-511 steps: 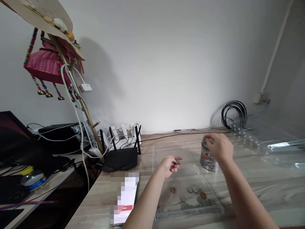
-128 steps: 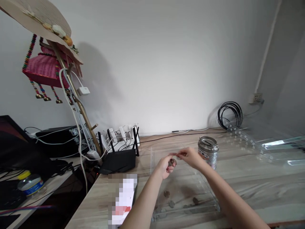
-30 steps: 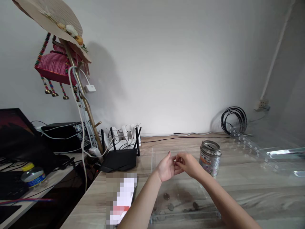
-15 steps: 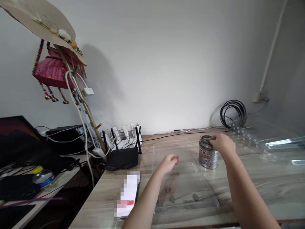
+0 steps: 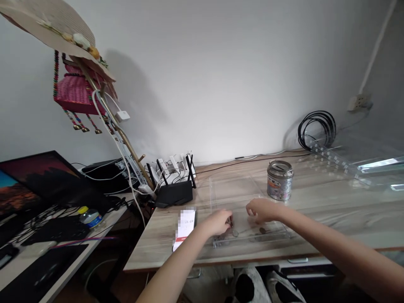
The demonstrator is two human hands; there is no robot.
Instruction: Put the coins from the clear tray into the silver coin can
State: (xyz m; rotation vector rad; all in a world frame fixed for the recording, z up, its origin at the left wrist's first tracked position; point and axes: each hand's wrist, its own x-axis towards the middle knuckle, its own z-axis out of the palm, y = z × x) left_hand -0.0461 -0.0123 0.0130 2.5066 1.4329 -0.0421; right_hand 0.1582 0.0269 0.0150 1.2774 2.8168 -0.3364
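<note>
My left hand [image 5: 221, 222] reaches down into a shallow clear plastic tray [image 5: 233, 185]. Its thumb and fingers are bent together around what looks like a coin, partly hidden by the fingertips. Just beside those fingertips lies a coin [image 5: 235, 233]. Over the tray's right half hovers my right hand [image 5: 261, 210], fingers loosely bent and apart, holding nothing visible. Below it lies a darker coin [image 5: 262, 230]. A round metal tin [image 5: 279, 187] with a printed label and a slotted lid stands upright behind the right hand, apart from it.
A phone [image 5: 185, 225] lies left of the tray, with a black router [image 5: 174, 193] behind it. Coiled black cable [image 5: 317, 130] and clear plastic pieces [image 5: 344, 166] are at the back right. A lower desk at left holds a laptop [image 5: 53, 185] and a bottle [image 5: 90, 217].
My right hand has left the tin's lid and come down left over the tray. My left hand has lowered toward the coins. The camera has tilted downward.
</note>
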